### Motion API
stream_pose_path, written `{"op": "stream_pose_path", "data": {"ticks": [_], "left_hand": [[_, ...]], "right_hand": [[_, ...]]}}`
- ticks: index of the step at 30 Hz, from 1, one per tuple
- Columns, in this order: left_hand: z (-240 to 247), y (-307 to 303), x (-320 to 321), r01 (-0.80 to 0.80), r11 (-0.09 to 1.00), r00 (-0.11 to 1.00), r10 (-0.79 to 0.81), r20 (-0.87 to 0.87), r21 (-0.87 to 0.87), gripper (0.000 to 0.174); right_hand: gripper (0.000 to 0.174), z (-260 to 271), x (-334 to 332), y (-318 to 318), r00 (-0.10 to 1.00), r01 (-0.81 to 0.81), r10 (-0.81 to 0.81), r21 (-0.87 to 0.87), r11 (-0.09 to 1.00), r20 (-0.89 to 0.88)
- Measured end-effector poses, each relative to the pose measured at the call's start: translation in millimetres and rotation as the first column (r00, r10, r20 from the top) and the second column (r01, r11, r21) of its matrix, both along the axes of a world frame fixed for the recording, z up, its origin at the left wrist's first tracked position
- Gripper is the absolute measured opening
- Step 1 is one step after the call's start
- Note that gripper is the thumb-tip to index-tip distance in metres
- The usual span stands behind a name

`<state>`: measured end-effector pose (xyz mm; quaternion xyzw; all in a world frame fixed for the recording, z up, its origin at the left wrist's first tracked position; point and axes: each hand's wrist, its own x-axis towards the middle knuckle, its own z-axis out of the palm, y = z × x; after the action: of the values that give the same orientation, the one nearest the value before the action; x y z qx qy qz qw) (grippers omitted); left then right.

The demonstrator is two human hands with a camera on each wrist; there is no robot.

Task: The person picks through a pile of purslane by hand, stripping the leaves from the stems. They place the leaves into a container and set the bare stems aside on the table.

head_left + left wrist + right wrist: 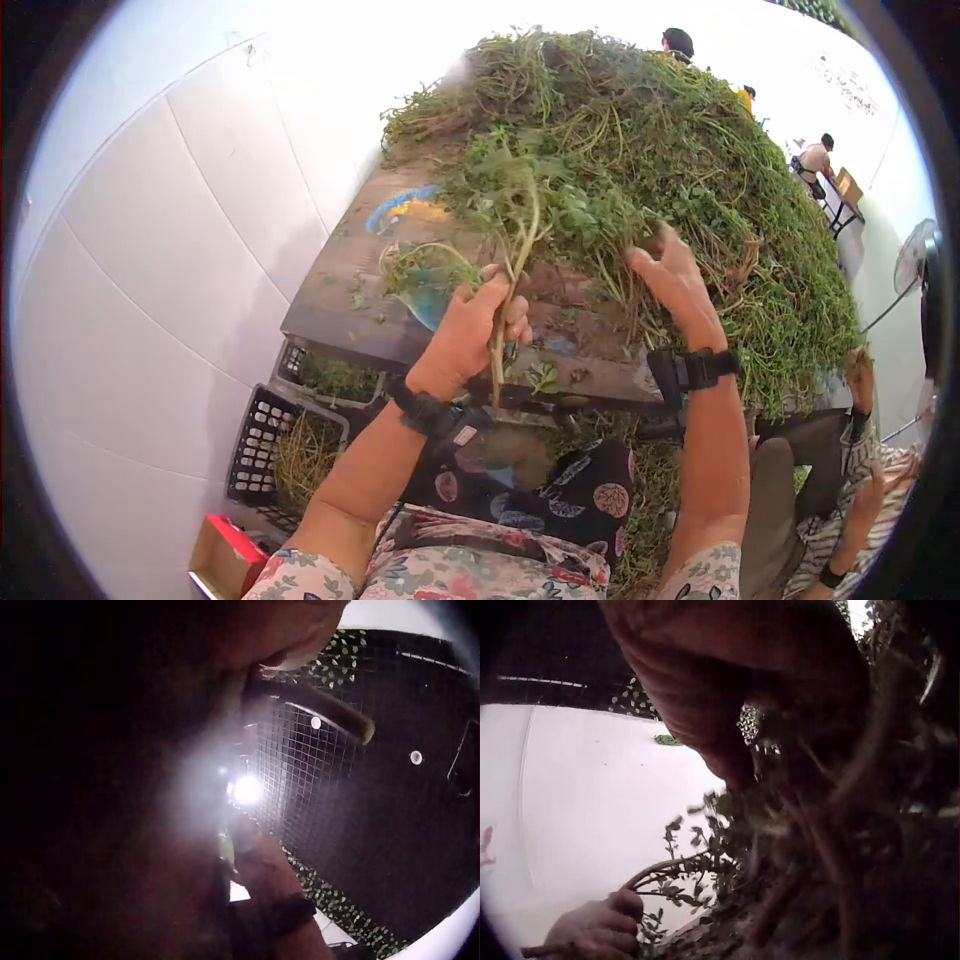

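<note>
In the head view my left hand (pixel 475 325) grips a leafy green plant by its long pale stem (pixel 527 235), roughly upright above the table's near part. The stem's lower end hangs below the fist, and its leafy top is blurred against the pile. The left wrist view is mostly dark, with a cut stem end (pixel 364 731) sticking out past the fingers. My right hand (pixel 678 280) reaches into the near edge of a big heap of green stalks (pixel 640 130), thumb and fingers apart. Leaves hide part of its fingertips; brownish stems (pixel 832 847) cross close by them.
The heap covers most of the dark table (pixel 340 270). Loose leaves lie near the table's front edge. Black crates (pixel 262 440) with plant scraps stand below left, beside a red-edged box (pixel 225 560). Another person (pixel 850 480) sits at the right; a fan (pixel 917 250) stands beyond.
</note>
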<state>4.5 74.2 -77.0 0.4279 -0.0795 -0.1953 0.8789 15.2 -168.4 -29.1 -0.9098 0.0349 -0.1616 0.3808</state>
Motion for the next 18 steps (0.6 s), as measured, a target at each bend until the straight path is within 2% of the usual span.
{"op": "stream_pose_path", "data": {"ticks": [1, 2, 5, 6, 8, 10, 12, 13, 15, 18], "left_hand": [[0, -1, 0, 0.005, 1.000, 1.000, -0.005, 0.018, 0.003, 0.011], [-1, -1, 1, 0.008, 1.000, 0.999, -0.008, 0.034, 0.005, 0.011], [-6, -1, 2, 0.009, 1.000, 0.998, -0.010, 0.067, 0.015, 0.013], [-7, -2, 1, 0.010, 1.000, 0.997, -0.011, 0.078, 0.016, 0.014], [-3, 0, -4, 0.008, 0.982, 0.991, -0.033, 0.129, 0.191, 0.021], [1, -3, -7, 0.001, 0.955, 0.977, -0.065, 0.205, 0.298, 0.027], [3, -2, -9, -0.014, 0.933, 0.954, -0.095, 0.285, 0.358, 0.032], [1, -2, -7, -0.047, 0.944, 0.958, -0.050, 0.282, 0.328, 0.033], [-9, -4, -4, -0.116, 0.956, 0.965, 0.045, 0.259, 0.268, 0.037], [-6, 6, -2, -0.112, 0.994, 0.988, 0.109, 0.110, 0.018, 0.040]], "right_hand": [[0.057, -3, 3, -5, 0.999, 0.040, -0.039, -0.050, 0.998, 0.028], [0.047, -19, 13, -15, 0.964, 0.209, -0.165, -0.213, 0.954, 0.208], [0.033, 6, -14, 2, 0.952, 0.089, -0.109, 0.082, 0.993, 0.286], [0.025, 7, -22, 11, 0.951, 0.042, -0.060, 0.066, 0.997, 0.302], [0.024, -10, -28, 29, 0.957, -0.265, 0.242, 0.140, 0.954, 0.162], [0.024, -18, -37, 66, 0.934, -0.356, 0.344, 0.219, 0.908, 0.091], [0.025, -25, -33, 85, 0.929, -0.359, 0.364, 0.397, 0.845, 0.067], [0.025, -29, -30, 90, 0.924, -0.355, 0.379, 0.485, 0.800, 0.051], [0.025, -28, -27, 87, 0.947, -0.302, 0.302, 0.615, 0.728, 0.107], [0.023, 3, -44, 95, 0.982, -0.184, 0.116, 0.856, 0.483, 0.146]]}}
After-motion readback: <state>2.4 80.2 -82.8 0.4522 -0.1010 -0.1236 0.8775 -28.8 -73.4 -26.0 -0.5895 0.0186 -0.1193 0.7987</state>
